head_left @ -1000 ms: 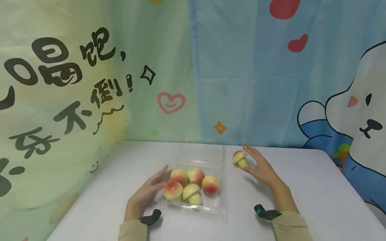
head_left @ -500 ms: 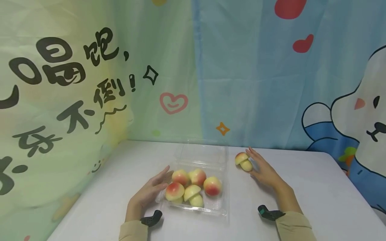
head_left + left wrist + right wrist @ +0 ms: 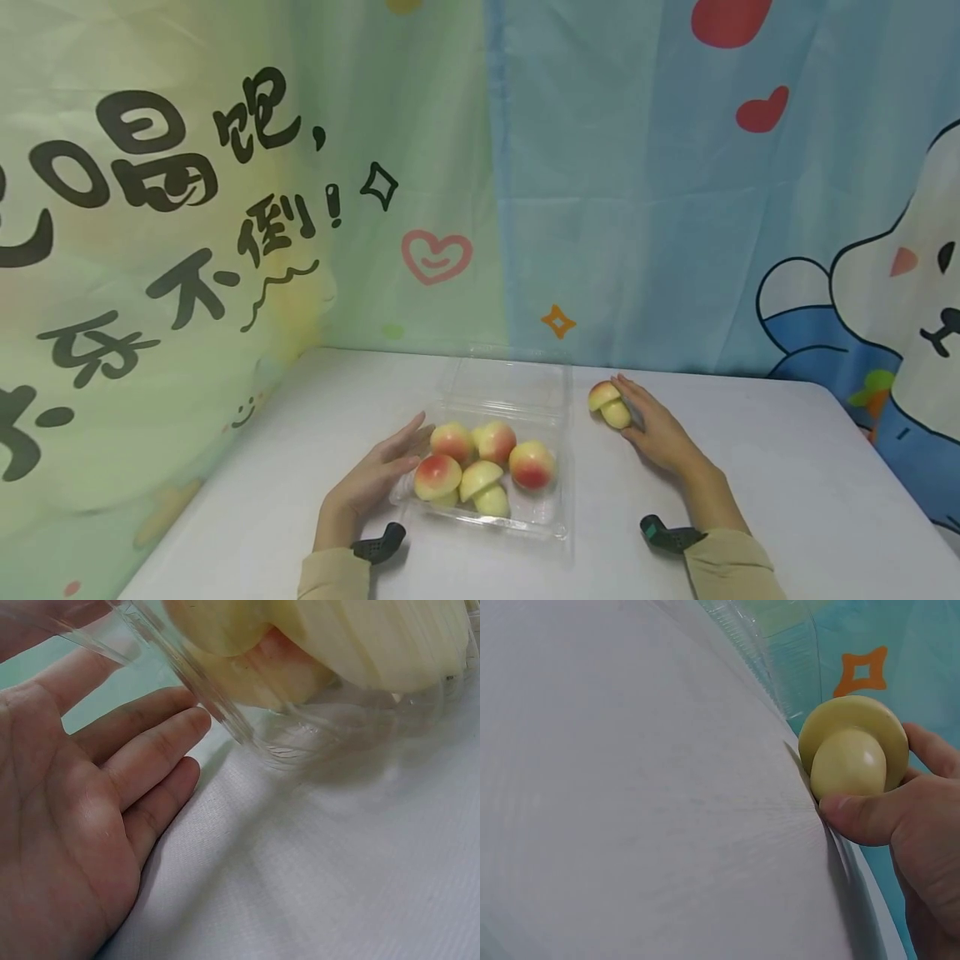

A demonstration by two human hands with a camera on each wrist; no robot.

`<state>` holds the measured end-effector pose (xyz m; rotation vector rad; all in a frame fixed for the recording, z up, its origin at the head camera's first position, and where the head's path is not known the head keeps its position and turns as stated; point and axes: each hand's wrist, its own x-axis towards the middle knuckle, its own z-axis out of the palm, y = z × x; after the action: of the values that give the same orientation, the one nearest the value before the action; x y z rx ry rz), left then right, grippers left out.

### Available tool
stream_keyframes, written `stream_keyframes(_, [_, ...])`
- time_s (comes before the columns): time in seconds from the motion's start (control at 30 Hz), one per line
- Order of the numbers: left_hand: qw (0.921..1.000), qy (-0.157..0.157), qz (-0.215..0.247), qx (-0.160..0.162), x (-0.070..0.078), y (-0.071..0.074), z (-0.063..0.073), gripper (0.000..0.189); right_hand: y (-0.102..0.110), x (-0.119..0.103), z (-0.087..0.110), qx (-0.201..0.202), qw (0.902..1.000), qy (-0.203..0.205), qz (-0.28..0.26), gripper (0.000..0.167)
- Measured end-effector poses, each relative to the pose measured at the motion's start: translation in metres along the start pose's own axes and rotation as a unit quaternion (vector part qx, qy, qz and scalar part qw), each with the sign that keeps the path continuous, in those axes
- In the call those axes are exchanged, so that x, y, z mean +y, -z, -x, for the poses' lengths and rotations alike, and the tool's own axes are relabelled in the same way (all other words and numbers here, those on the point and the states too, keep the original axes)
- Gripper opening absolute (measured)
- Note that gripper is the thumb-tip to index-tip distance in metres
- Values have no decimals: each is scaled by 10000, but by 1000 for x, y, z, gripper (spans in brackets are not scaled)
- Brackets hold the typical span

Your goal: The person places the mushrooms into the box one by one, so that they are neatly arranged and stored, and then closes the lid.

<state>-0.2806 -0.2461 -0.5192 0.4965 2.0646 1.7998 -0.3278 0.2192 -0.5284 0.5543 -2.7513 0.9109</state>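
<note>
My right hand (image 3: 663, 437) pinches a toy mushroom (image 3: 604, 398) with a yellow stem and a red-tinged cap, right of a clear plastic box (image 3: 525, 527). In the right wrist view the thumb presses on the stem of the mushroom (image 3: 849, 761) and the fingers lie behind its cap. Inside the box are several similar mushrooms (image 3: 480, 482), some with only their caps showing. My left hand (image 3: 369, 477) rests at the left side of the box. The left wrist view has its fingers (image 3: 154, 754) nearly straight, fingertips at the clear wall.
The box's hinged lid (image 3: 517, 382) lies folded back toward the rear of the white table (image 3: 225, 533). Behind the table hangs a printed curtain (image 3: 637, 208) with lettering, hearts and a cartoon animal. A dark wrist device (image 3: 667, 535) sits by each cuff.
The right fingers have closed in around the mushroom, which has tilted a little, its stem turning toward the hand. The head view has shifted slightly left. My left hand stays by the box.
</note>
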Motion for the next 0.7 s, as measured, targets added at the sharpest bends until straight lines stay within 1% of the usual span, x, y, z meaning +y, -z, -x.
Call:
stream_keyframes(0.1, [10000,-32,75,-26,0,0,1,73,-1,1,0,43,10000,-6,10,86])
stream_keyframes(0.3, [10000,-13,85,-44,0,1,1,73,-6,3,1,309,9995,87,-78,85])
stream_keyframes(0.53, [10000,37,58,-30,1,1,2,74,-6,-1,2,414,9989,-33,-207,86])
stream_keyframes(0.7, [9999,0,76,-90,-1,1,0,73,-7,-1,3,445,9981,-134,-401,85])
